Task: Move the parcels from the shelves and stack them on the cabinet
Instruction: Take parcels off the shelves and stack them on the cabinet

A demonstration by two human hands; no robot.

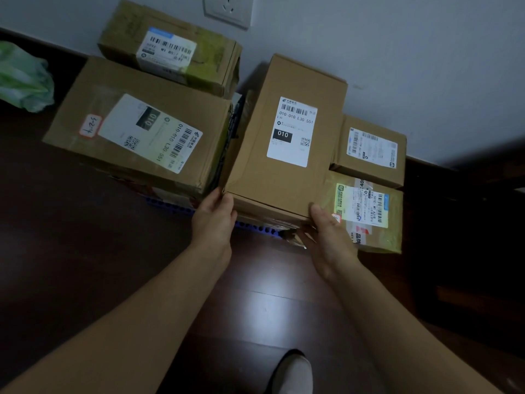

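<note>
A tall brown parcel (287, 89) with a white "010" label lies on top of another parcel (264, 213) in the middle of a cluster by the wall. My left hand (213, 220) grips its near left corner, thumb on the side. My right hand (329, 237) holds its near right corner, thumb at the edge and fingers hidden underneath. A large labelled parcel (142, 129) lies to the left, with a green-taped parcel (170, 49) behind it. On the right are a small parcel (372, 149) and a yellow-taped parcel (369, 211).
A blue ribbed plastic piece (170, 207) shows under the stack. A green plastic bag (22, 78) lies far left and a wall socket (227, 9) is above the parcels. My foot (292, 371) stands on the dark wooden floor (255, 308).
</note>
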